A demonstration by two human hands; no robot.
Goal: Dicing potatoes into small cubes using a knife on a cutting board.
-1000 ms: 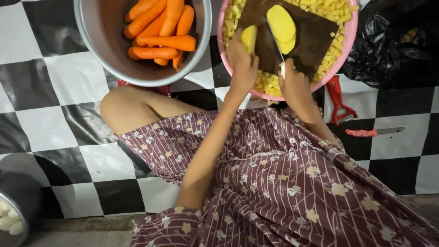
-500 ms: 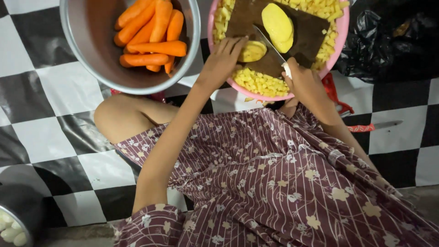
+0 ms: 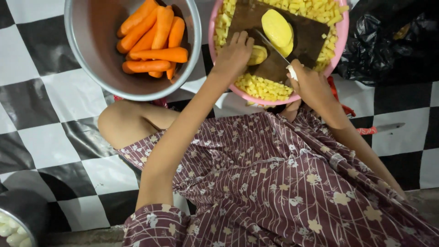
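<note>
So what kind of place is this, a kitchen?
Probably a home kitchen floor: a checkered floor covering, a metal bowl of peeled carrots, and a dark cutting board over a pink bowl of diced potato.

head camera, looking steeply down, close over lap and floor

Carrot bowl [image 3: 91,59] left of potato basin [image 3: 340,43]

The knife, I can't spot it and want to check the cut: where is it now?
In the head view, the knife lies at top centre-right over the dark cutting board, gripped by the right hand, its blade between the whole potato and the potato piece under the left hand.
</note>
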